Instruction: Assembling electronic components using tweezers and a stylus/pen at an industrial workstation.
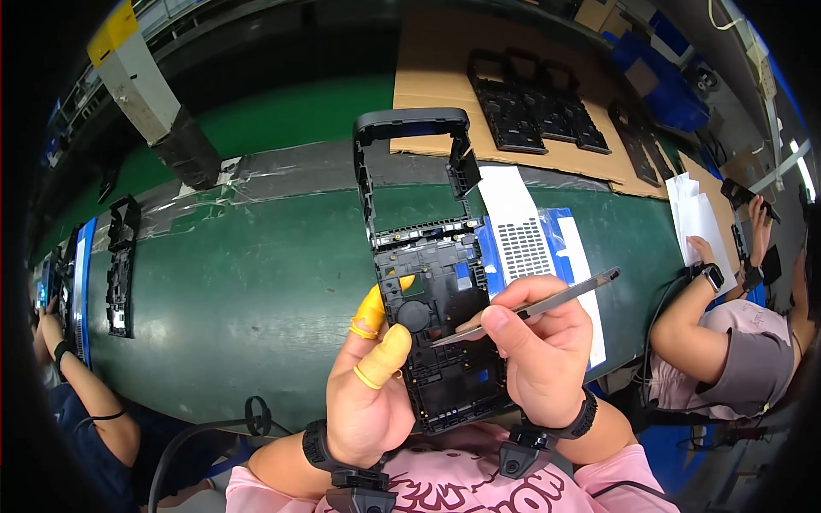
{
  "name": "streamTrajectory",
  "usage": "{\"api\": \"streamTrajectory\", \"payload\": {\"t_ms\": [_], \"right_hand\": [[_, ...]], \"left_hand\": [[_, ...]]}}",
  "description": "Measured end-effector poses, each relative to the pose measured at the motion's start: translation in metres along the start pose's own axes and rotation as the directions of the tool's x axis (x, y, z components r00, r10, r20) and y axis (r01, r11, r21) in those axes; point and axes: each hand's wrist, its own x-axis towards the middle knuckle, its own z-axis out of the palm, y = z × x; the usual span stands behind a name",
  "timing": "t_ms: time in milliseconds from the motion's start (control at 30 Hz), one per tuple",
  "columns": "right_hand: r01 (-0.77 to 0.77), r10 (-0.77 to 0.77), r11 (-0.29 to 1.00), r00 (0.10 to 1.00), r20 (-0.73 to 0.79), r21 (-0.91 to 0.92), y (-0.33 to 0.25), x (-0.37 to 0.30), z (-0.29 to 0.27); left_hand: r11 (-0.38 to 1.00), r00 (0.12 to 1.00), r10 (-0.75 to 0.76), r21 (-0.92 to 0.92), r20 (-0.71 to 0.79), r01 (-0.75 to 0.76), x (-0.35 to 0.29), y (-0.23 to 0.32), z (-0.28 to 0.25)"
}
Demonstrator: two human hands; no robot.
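Tweezers (560,297) slant across the black plastic frame (446,295), their narrow tip close to the round disc (415,316) on its left side — from where I stand, I can't tell whether the tip touches anything. The right hand (547,363) pinches them between thumb and forefinger. The left hand (368,415) grips the frame's left edge, its thumb in front and a finger behind, both in yellow finger covers (385,355). The frame is held up before the chest, over the near side of the green table (231,308).

For neat work, I'd keep that left grip firm but light, since thin plastic probably flexes. The tip would best stay low and shallow — a steep jab could scratch the surface. Bracing the right hand against the frame's edge should steady it, and the left thumb belongs clear of the point.
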Motion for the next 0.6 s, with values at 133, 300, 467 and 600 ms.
{"api": "streamTrajectory", "payload": {"t_ms": [133,300,467,600], "right_hand": [[0.000,0.000,1.000,1.000,0.006,-0.003,0.0012,-0.0002,-0.0013],[0.007,-0.007,1.000,1.000,-0.007,-0.014,0.0021,-0.0022,-0.0023],[-0.002,0.001,1.000,0.999,-0.033,-0.029,0.0002,-0.0028,0.0009],[0.001,-0.004,0.999,0.998,-0.063,-0.048,-0.0043,-0.0026,0.0020]], "left_hand": [[1.000,1.000,0.004,0.019,-0.022,-0.004,-0.0006,-0.0013,0.0032],[0.999,1.000,0.010,0.042,-0.028,-0.009,-0.0002,-0.0037,0.0050],[0.995,0.997,0.028,0.102,-0.077,-0.020,0.0003,-0.0038,0.0093],[0.974,0.987,0.080,0.222,-0.139,-0.047,0.0036,-0.0042,0.0045]]}}
